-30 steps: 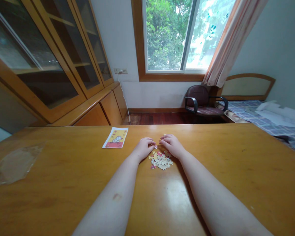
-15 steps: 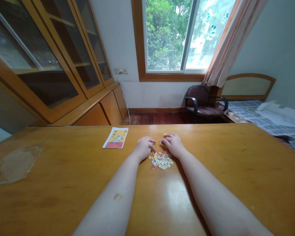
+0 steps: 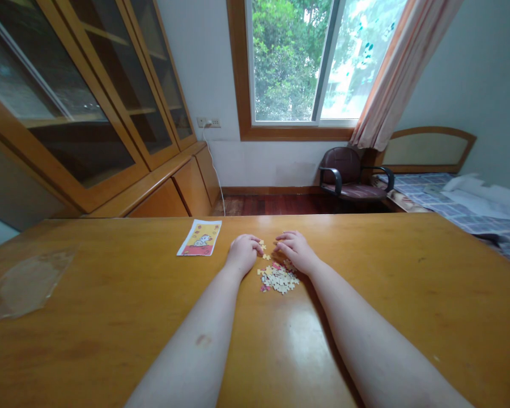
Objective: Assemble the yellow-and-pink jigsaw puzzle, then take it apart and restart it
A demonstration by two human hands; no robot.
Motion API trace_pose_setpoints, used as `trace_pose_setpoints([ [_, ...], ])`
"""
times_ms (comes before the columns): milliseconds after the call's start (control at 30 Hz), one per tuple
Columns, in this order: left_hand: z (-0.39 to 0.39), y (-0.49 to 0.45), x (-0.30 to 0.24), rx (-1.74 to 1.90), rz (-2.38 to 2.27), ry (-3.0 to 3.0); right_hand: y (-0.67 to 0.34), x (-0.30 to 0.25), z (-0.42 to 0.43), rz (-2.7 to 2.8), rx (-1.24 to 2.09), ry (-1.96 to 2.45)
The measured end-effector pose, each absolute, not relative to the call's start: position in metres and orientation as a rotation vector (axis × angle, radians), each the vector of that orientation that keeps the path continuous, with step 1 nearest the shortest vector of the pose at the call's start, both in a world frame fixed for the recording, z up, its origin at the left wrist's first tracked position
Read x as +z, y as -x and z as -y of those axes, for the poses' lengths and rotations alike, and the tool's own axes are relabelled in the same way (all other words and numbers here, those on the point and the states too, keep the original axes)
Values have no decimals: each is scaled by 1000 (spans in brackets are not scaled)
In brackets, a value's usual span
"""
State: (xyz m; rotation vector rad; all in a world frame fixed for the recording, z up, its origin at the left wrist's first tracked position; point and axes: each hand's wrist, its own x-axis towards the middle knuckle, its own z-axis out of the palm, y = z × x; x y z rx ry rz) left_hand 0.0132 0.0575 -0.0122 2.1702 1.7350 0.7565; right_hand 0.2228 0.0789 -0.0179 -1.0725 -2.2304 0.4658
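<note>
A small heap of jigsaw puzzle pieces (image 3: 280,280) lies on the wooden table, mostly pale backs with a few pink and yellow faces. My left hand (image 3: 243,253) rests at the heap's upper left, fingers curved and apart. Beside its fingertips are loose yellow pieces (image 3: 266,257); whether the fingers touch them I cannot tell. Across from it, my right hand (image 3: 298,252) hovers low at the heap's upper right with fingers spread, partly covering some pieces. Left of my hands lies a picture card (image 3: 200,238) with a white cartoon animal on yellow and pink.
A clear plastic bag (image 3: 25,283) lies flat at the table's left side. Beyond the table (image 3: 123,317) stand a glass-door cabinet (image 3: 182,187) on the left, a dark armchair (image 3: 351,175) and a bed (image 3: 484,198) on the right.
My left hand has shifted slightly left, uncovering yellow pieces by its fingertips. My right hand's fingers have spread and moved slightly; the heap looks about the same.
</note>
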Motion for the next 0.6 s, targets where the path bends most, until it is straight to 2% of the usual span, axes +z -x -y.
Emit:
trace_pose_setpoints([
  [233, -58, -15, -16, 667, -1670, -2232, -230, -23, -86, 1890, 410, 1353],
  [433, -57, -16, -17, 657, -1635, -2318, -224, -23, -83, 2208, 489, 1118],
  [600, -58, -15, -18, 725, -1728, -2221, -225, -23, -84, 2124, 392, 1358],
])
